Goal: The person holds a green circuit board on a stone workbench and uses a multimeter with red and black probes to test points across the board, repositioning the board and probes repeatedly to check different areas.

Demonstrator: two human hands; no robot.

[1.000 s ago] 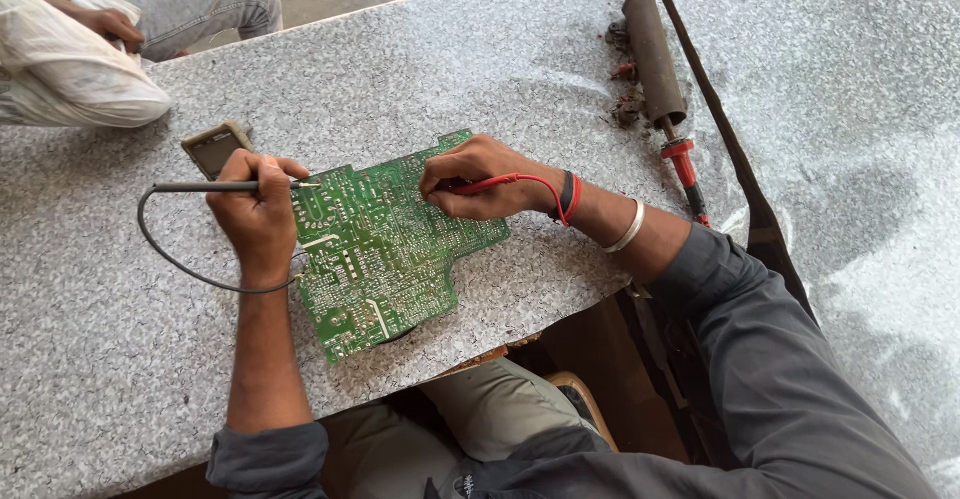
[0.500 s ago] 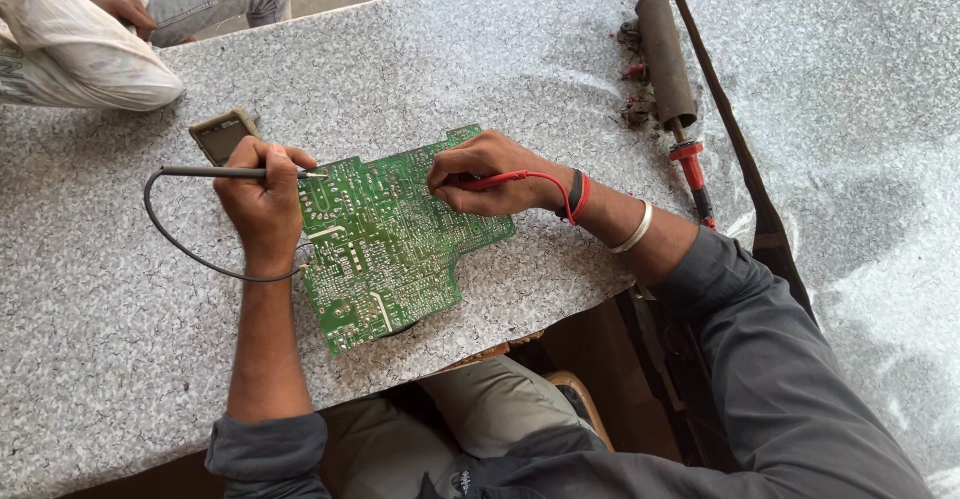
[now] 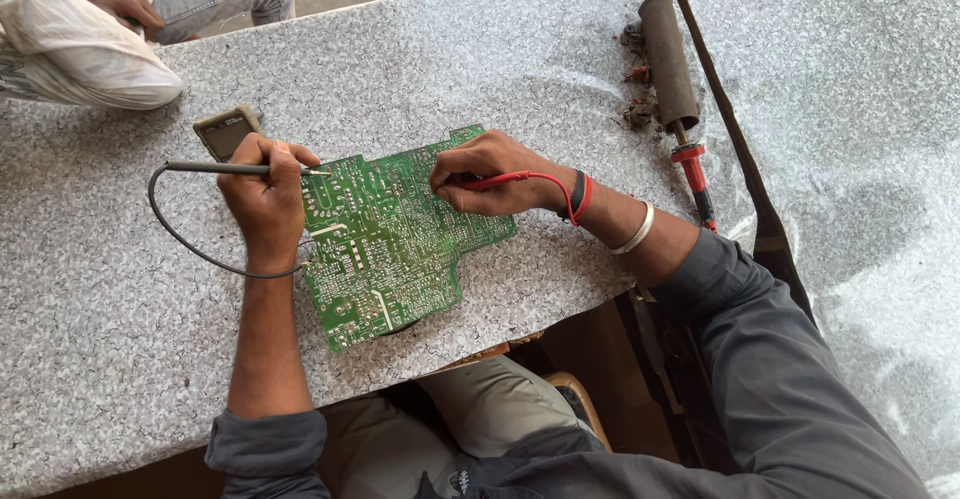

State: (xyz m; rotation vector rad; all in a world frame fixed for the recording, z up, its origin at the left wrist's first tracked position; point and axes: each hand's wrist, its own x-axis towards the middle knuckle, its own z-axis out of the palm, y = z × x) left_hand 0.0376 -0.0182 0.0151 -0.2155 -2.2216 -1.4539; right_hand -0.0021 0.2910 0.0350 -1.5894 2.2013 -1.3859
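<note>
We see a green circuit board (image 3: 390, 234) lying flat near the front edge of the grey speckled table (image 3: 480, 49), solder side up. Our left hand (image 3: 265, 199) has its grip clamped on a black probe (image 3: 220, 169), tip on the board's left edge, its black lead (image 3: 190, 244) looping leftward. Our right hand (image 3: 500, 174) grips a red probe (image 3: 495, 181), pressed to the board's upper part. A small meter (image 3: 225, 129) sits just behind the left hand. A dark-handled tool (image 3: 672, 69) lies toward the table's right edge.
</note>
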